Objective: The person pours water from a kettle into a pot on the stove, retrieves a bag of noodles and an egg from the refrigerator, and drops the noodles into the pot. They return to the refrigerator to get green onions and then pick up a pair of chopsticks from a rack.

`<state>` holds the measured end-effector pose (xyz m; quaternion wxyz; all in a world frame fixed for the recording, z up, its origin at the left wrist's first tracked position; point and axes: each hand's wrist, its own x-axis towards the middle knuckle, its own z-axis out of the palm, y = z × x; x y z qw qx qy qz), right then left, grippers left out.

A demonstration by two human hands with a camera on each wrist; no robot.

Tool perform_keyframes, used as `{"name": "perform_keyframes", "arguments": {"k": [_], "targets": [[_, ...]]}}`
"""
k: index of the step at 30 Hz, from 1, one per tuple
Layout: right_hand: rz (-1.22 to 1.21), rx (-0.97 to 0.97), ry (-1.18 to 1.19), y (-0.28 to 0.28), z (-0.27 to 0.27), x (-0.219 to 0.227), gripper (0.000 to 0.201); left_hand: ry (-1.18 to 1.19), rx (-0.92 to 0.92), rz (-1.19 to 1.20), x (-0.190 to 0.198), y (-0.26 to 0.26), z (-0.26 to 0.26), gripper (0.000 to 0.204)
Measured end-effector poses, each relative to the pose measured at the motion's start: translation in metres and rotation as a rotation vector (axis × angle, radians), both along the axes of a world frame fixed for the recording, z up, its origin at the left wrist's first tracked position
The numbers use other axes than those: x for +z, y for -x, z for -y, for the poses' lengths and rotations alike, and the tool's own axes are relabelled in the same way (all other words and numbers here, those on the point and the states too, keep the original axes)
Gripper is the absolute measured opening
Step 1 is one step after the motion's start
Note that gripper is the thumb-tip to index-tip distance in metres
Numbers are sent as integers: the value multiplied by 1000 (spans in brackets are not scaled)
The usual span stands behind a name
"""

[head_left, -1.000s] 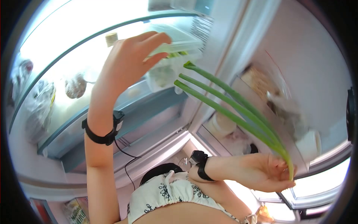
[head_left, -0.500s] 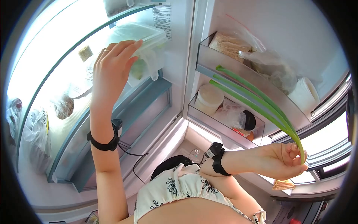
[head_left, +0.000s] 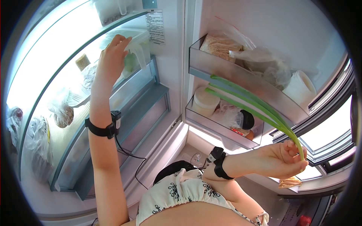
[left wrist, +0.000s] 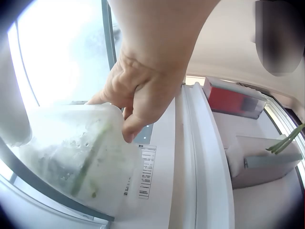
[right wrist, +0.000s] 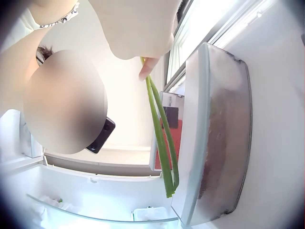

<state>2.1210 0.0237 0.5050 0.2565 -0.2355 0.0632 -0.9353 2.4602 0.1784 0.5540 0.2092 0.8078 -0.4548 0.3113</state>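
Observation:
My left hand (head_left: 113, 62) is at a clear plastic container (head_left: 140, 37) on the fridge shelf. In the left wrist view its fingers bend over the top edge of the box and the thumb lies at the corner. Green vegetables and water droplets show through the wall of the box (left wrist: 71, 152). Off to the right, my right hand (head_left: 286, 160) pinches a green onion (head_left: 273, 118) at its pale end. Its long green stalks (right wrist: 162, 138) fan out past the fridge door bins, their cut tips toward the fridge.
A glass shelf edge (head_left: 52, 75) curves above the container. Bagged food (head_left: 62, 113) sits farther left on the same level. The upper door bin (head_left: 245, 77) holds bags and a white roll (head_left: 300, 87); the lower one has a white tub (head_left: 205, 101). A cable (head_left: 132, 155) hangs from my left wrist.
The head view has swung right, bringing the door bins into fuller sight. My left hand and the container are further in on the shelf. The right hand keeps hold of the green onion.

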Motion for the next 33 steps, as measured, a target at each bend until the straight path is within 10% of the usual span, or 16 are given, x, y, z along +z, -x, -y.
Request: {"name": "perform_keyframes", "arguments": {"k": [7,19,33], "targets": [[-32,-65,-31,-2,3,-2,38,-64,-164,-58,6,-26,-5,44],[42,-9,-12,-9,1,-1,34,-231,253,10,14,-29,69,60],[87,10,71,13,3,-5,28,-271,423,105,0,-55,98,13]]}}
